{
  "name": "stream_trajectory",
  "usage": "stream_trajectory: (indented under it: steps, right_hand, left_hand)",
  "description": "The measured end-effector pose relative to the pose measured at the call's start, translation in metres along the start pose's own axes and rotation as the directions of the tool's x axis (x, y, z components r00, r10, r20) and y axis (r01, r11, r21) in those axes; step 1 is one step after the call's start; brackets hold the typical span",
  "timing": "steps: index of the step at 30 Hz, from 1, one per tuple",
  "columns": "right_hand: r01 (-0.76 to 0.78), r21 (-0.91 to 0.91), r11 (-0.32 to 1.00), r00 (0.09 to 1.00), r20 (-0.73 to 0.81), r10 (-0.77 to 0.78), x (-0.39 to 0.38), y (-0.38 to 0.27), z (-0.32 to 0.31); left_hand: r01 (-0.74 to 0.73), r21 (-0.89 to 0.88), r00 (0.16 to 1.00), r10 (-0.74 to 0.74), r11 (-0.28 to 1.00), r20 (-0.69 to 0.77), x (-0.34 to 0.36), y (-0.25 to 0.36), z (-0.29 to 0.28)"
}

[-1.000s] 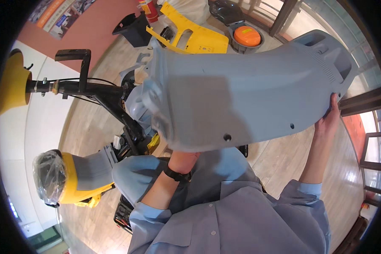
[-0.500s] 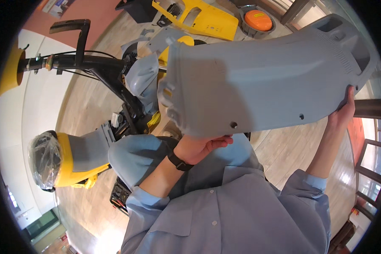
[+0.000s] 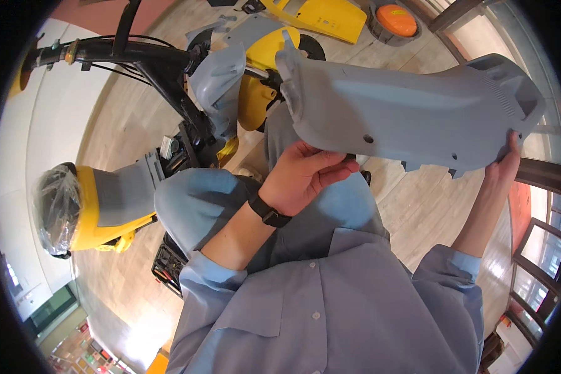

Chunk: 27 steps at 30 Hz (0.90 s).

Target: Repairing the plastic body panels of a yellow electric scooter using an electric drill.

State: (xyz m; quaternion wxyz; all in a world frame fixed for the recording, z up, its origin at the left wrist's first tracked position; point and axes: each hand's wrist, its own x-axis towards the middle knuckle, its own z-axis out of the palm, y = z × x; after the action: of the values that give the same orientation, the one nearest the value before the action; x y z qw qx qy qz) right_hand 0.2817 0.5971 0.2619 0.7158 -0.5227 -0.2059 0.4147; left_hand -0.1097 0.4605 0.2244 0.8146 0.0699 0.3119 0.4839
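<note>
A long, curved grey plastic scooter panel (image 3: 393,103) stretches across the space in front of me, its right end shaped with slots and a recess. My right hand (image 3: 503,163) grips the lower edge of that end, thumb on the outer face. Under the left end, my left hand (image 3: 299,177), with a black watch on the wrist, has curled fingers at the lower edge; part of them is hidden behind the panel. Small tabs stick out below the edge between my hands. To the left stands a partly stripped scooter with a black frame (image 3: 159,67).
On the scooter are a grey cover (image 3: 215,81), a yellow fender (image 3: 255,103) and a plastic-wrapped seat (image 3: 59,209). An open tool case (image 3: 168,265) lies by my left leg. Farther off are a yellow panel (image 3: 333,20) and an orange round object (image 3: 396,22) in a grey tub.
The grey panel has tilted and drawn away from me, so it looks narrower and its lower tabs show. Both hands keep their places on it. The view has shifted slightly.
</note>
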Motion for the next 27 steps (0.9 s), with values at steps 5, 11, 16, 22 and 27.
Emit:
stream_trajectory:
  steps: [5, 11, 16, 22, 27]
  right_hand:
    - [-0.112, -0.068, 0.991, 0.991, -0.082, 0.106, 0.008, 0.008, 0.0]
    - [-0.159, -0.172, 0.972, 0.987, -0.006, 0.161, 0.031, 0.025, -0.021]
    - [-0.197, -0.217, 0.956, 0.979, 0.001, 0.202, 0.035, 0.031, -0.027]
    - [-0.231, -0.223, 0.947, 0.971, 0.017, 0.241, 0.034, 0.031, -0.026]
    - [-0.223, -0.178, 0.958, 0.972, 0.03, 0.232, 0.021, 0.031, -0.017]
  left_hand:
    - [-0.008, -0.003, 0.999, 0.008, 1.0, 0.035, 0.005, 0.006, -0.004]
    - [-0.093, 0.017, 0.994, 0.092, 0.996, 0.062, 0.005, 0.01, 0.002]
    - [-0.178, 0.095, 0.982, 0.17, 0.979, 0.085, 0.004, 0.008, 0.001]
    - [-0.193, 0.118, 0.981, 0.19, 0.974, 0.034, 0.005, 0.007, -0.003]
    - [-0.18, 0.052, 0.983, 0.182, 0.982, -0.038, 0.007, 0.003, 0.001]
